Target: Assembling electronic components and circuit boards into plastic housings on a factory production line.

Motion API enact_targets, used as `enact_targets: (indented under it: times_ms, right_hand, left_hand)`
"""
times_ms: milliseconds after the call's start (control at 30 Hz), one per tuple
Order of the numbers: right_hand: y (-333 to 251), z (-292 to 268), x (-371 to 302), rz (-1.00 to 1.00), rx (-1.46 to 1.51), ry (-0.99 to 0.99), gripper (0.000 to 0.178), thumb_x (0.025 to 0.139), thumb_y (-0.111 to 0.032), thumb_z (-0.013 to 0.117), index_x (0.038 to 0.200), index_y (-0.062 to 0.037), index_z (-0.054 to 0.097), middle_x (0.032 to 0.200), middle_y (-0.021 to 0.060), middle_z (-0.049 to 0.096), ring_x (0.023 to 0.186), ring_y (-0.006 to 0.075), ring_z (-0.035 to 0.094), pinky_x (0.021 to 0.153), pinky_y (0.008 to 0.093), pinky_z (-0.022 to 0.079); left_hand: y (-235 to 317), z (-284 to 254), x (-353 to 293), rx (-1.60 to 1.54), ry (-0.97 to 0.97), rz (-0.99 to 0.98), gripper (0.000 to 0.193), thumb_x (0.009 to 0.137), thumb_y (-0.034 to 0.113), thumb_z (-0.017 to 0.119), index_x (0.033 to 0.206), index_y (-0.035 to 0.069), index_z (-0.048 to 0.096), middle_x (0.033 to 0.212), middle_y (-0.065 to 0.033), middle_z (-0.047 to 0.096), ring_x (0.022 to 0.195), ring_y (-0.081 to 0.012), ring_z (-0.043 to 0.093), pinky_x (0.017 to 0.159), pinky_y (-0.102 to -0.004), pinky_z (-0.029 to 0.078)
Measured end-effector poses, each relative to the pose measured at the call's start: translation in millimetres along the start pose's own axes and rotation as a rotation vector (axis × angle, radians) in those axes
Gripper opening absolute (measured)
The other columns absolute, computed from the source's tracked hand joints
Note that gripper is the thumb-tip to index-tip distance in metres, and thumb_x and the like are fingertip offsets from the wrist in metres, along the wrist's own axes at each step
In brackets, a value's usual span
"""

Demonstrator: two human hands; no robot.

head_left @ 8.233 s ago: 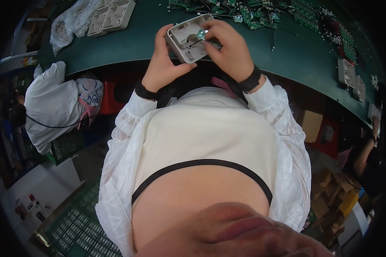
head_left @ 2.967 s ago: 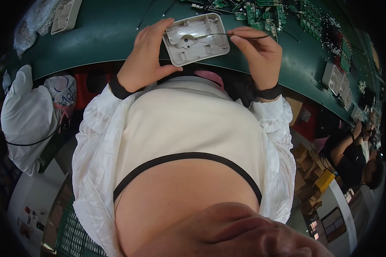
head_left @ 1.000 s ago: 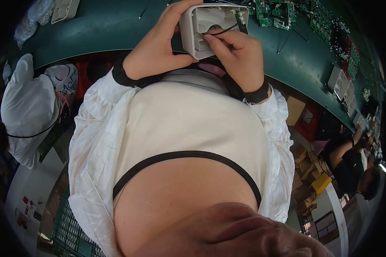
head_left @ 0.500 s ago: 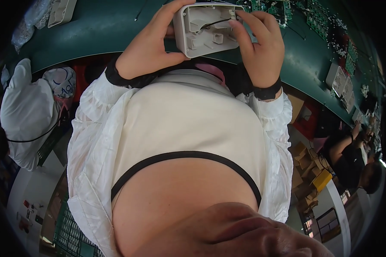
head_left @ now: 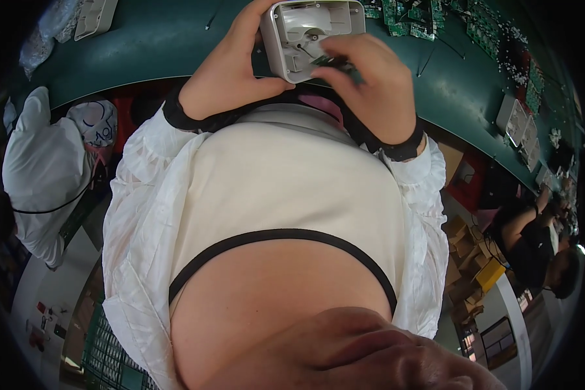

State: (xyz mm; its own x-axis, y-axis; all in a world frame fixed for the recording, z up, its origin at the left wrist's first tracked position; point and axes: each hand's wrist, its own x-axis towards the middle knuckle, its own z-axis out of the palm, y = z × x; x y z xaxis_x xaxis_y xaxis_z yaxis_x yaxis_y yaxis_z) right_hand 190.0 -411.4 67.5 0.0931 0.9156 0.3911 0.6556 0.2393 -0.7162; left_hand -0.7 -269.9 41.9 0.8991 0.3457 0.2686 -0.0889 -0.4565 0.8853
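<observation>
At the near edge of the green bench, my left hand [head_left: 224,78] grips an open light-grey plastic housing [head_left: 277,55] by its left side, thumb at the near corner. The hollow inside faces up, showing moulded ribs and posts. My right hand [head_left: 377,81] is closed over the housing's right part. Between its thumb and fingers a small green circuit board [head_left: 321,60] shows in part, held low over the inside. A short dark wire [head_left: 303,49] lies within the housing near the board. The fingers hide the rest of the board and the housing's near right corner.
Green circuit boards [head_left: 413,19] lie scattered along the back and right of the bench [head_left: 143,55]. More grey housings [head_left: 512,120] sit at the right, another housing [head_left: 96,18] at the far left beside clear plastic bags [head_left: 40,45]. A co-worker [head_left: 530,244] sits far right.
My right hand has moved left and nearer, away from the white connector at the housing's far right corner. A green board now shows in its fingers. My left hand keeps its hold.
</observation>
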Motion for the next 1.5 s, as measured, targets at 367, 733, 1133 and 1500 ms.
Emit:
enact_targets:
  times_ms: [367, 733, 1133, 1500]
  right_hand:
    - [10.2, -4.2, -12.0, -0.008, 0.146, -0.126, 0.028, 0.074, 0.000, 0.083, 0.100, -0.0025, 0.074, 0.095, 0.0108, 0.072, 0.086, 0.0294, 0.068, 0.075, 0.0355, 0.054]
    - [16.1, 0.5, -17.2, -0.086, 0.139, -0.126, 0.022, 0.076, -0.003, 0.083, 0.096, -0.0033, 0.075, 0.092, 0.0075, 0.069, 0.086, 0.0270, 0.064, 0.074, 0.0350, 0.051]
    - [7.5, 25.6, -24.2, 0.053, 0.143, -0.064, 0.020, 0.079, -0.005, 0.080, 0.096, -0.0050, 0.070, 0.100, 0.0101, 0.068, 0.093, 0.0321, 0.064, 0.079, 0.0386, 0.052]
    - [2.5, 8.3, -38.3, -0.154, -0.238, -0.244, 0.023, 0.073, -0.006, 0.078, 0.096, -0.0061, 0.073, 0.096, 0.0051, 0.070, 0.091, 0.0267, 0.065, 0.074, 0.0400, 0.052]
  left_hand:
    - [21.7, 0.0, 3.3, -0.099, 0.032, -0.354, 0.106, 0.074, -0.001, 0.083, 0.159, 0.006, 0.020, 0.145, -0.0137, 0.047, 0.127, -0.0228, 0.056, 0.103, -0.0372, 0.049]
    - [17.1, 1.1, 8.7, -0.413, 0.113, -0.509, 0.106, 0.073, 0.005, 0.087, 0.158, 0.005, 0.023, 0.144, -0.0175, 0.049, 0.122, -0.0277, 0.062, 0.099, -0.0374, 0.052]
    - [-8.5, 7.9, -26.9, -0.255, 0.097, -0.347, 0.112, 0.073, -0.007, 0.082, 0.160, 0.015, 0.015, 0.150, -0.0172, 0.041, 0.113, -0.0257, 0.070, 0.090, -0.0356, 0.059]
    - [1.1, 39.8, -42.5, -0.273, 0.116, -0.377, 0.109, 0.075, -0.005, 0.083, 0.159, 0.012, 0.014, 0.146, -0.0159, 0.044, 0.101, -0.0237, 0.071, 0.087, -0.0352, 0.058]
